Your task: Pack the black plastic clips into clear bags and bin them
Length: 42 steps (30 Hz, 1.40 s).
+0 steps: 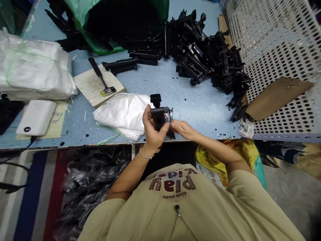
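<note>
On the left of the table, a large white bundle lies beyond a white power bank. To their right, a small hammer rests on a pale board, its dark handle pointing far and left, its metal head near and right. A crumpled white plastic bag lies just nearer.

The left hand holds the black part above the near edge, right of that bag. Its fingers are curled around the part's left side, with the thumb across the near right. The part's long axis runs roughly near to far; its narrow, blocky end points far and slightly left, and the wider body sits in the grip.

The right hand comes in from the right, fingers pressed together, fingertips at the part's right side; whether they pinch anything is hidden. Farther right, black pieces lie heaped beside a perforated panel.
</note>
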Tool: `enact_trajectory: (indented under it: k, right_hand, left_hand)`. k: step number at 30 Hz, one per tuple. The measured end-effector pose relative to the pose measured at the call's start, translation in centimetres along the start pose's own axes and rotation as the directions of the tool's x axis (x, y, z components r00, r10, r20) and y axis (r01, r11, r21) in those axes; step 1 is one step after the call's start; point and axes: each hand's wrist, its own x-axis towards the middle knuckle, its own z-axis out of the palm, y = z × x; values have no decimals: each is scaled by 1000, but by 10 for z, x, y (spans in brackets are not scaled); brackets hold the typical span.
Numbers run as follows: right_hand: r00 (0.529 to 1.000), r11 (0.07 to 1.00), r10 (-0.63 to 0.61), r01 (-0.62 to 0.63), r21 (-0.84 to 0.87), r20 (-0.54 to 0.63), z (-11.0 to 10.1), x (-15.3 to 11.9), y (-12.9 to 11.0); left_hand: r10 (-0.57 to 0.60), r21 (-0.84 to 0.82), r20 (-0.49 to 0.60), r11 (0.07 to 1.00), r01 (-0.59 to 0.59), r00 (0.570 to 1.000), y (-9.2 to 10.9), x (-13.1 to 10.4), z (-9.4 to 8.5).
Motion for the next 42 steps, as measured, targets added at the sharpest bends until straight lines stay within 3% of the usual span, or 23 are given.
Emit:
enact_trajectory:
  k: [2, 5, 7, 10, 13, 16, 19, 21, 23, 26, 30, 33, 37, 39, 42]
  right_hand:
    - [980, 966, -17, -35, -257, -198, -39, 38, 13]
    - [827, 786, -81, -290, -545, -556, -116, 104, 43]
    - [748, 688, -18, -472, -551, -663, -159, 137, 63]
    - [726, 645, 43, -544, -536, -686, -184, 154, 81]
    - [746, 699, -64, -440, -564, -663, -151, 127, 73]
    - [769, 767, -231, -233, -598, -596, -79, 72, 46]
    - [828, 794, -317, -35, -607, -463, -14, 16, 18]
    - [833, 806, -370, 67, -589, -411, 3, -10, 5]
    - [803, 820, -409, 113, -562, -435, -2, -22, -1]
    - [765, 813, -457, 152, -561, -454, -32, -20, -6]
    - [854, 783, -428, 186, -594, -296, -60, -1, -12]
    - [917, 864, -314, 170, -474, -244, -57, 14, -16]
    - [966, 990, -129, 112, -90, -226, -43, 15, -18]
    - [971, 987, -132, 110, -119, -199, -35, 5, -21]
    - [958, 899, -272, 218, -379, -95, -18, -19, -25]
  left_hand:
    - [-151, -6, 4, 989, 151, 989, -23, 0, -8]
    - [-318, 113, 19, 943, 314, 948, -55, -8, -7]
    - [-282, 213, 38, 939, 268, 959, -69, -15, 1]
    - [-151, 325, 83, 938, 117, 985, -73, -22, 13]
    - [-107, 308, 129, 949, 63, 986, -57, -13, 21]
    - [-145, 8, 163, 989, 146, 976, -28, 9, 34]
    - [-239, -353, 181, 889, 290, 954, 0, 34, 47]
    - [-303, -479, 230, 792, 378, 925, 13, 42, 49]
    - [-355, -530, 328, 699, 481, 876, 23, 43, 44]
    - [-408, -525, 464, 589, 615, 787, 34, 33, 32]
    - [-431, -453, 535, 580, 677, 727, 49, 16, 23]
    - [-440, -425, 512, 617, 663, 738, 55, 9, 23]
    - [-466, -442, 397, 658, 610, 791, 52, 11, 22]
    - [-488, -484, 389, 613, 624, 781, 48, 17, 20]
    - [-509, -523, 419, 542, 658, 752, 46, 24, 19]
